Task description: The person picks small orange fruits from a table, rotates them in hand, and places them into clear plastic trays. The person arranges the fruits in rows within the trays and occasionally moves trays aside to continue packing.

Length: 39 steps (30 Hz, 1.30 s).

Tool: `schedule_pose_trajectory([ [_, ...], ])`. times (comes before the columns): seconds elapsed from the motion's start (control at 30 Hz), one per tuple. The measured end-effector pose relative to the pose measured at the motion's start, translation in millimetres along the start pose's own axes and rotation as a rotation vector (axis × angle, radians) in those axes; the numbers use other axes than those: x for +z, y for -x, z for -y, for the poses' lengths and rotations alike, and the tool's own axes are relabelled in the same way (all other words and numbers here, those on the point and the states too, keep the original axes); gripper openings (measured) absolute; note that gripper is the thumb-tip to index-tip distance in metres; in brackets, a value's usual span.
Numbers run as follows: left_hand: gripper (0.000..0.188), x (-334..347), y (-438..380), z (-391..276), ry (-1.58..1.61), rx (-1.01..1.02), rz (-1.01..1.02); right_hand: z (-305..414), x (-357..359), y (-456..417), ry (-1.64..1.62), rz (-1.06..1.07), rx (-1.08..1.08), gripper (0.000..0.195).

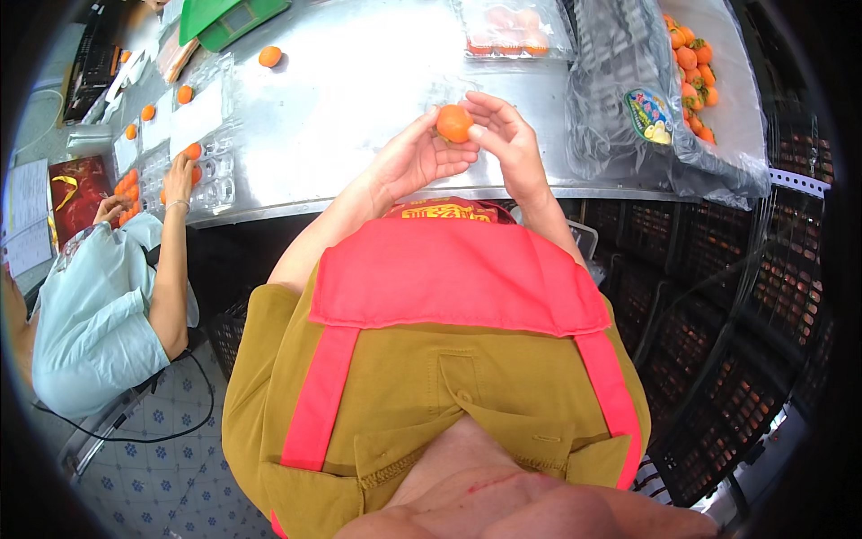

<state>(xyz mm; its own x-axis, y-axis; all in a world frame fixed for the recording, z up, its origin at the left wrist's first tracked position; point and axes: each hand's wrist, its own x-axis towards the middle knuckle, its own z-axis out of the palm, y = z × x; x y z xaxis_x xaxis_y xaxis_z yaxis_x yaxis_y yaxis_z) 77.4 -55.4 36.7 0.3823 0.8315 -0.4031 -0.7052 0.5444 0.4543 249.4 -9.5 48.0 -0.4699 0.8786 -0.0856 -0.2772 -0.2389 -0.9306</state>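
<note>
A small orange persimmon is held between my two hands above the metal table. My left hand is cupped palm up below the fruit, its thumb along the fruit's left side. From the right, my right hand presses its thumb to the fruit, the other fingers curled behind. A bit of the fruit's leafy cap shows at its underside. Beyond my hands lies a clear plastic pack with several orange fruits inside. Another single persimmon rests on the table to the left.
At right, a plastic-lined crate holds many persimmons. Black crates are stacked below. At left, a co-worker's hand touches fruit over a clear tray. A green plastic container stands at the back left.
</note>
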Motion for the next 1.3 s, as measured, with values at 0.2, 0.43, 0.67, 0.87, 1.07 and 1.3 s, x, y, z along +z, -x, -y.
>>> schedule_pose_trajectory([
  [0.2,0.071,0,-2,-1,-0.083,-0.032,0.034,16,-9,-12,0.377,0.167,-0.02,0.062],
  [0.43,0.039,-19,-2,-1,-0.531,0.125,-0.114,102,-41,-27,-0.557,0.162,-0.263,0.083],
  [0.67,0.011,-48,22,-11,-1.359,0.752,-0.445,12,-70,-17,0.615,-0.167,-0.082,0.054],
  [0.87,0.049,-130,35,-65,-1.822,1.003,-1.081,-71,-89,21,0.87,-0.39,-0.159,0.049],
  [1.07,0.068,-187,22,-56,-1.528,0.542,-0.997,-82,-90,31,0.949,-0.331,-0.155,0.044],
  [1.3,0.046,-156,15,-23,-1.211,0.423,-0.853,-87,-64,31,1.226,-0.286,-0.159,0.058],
])
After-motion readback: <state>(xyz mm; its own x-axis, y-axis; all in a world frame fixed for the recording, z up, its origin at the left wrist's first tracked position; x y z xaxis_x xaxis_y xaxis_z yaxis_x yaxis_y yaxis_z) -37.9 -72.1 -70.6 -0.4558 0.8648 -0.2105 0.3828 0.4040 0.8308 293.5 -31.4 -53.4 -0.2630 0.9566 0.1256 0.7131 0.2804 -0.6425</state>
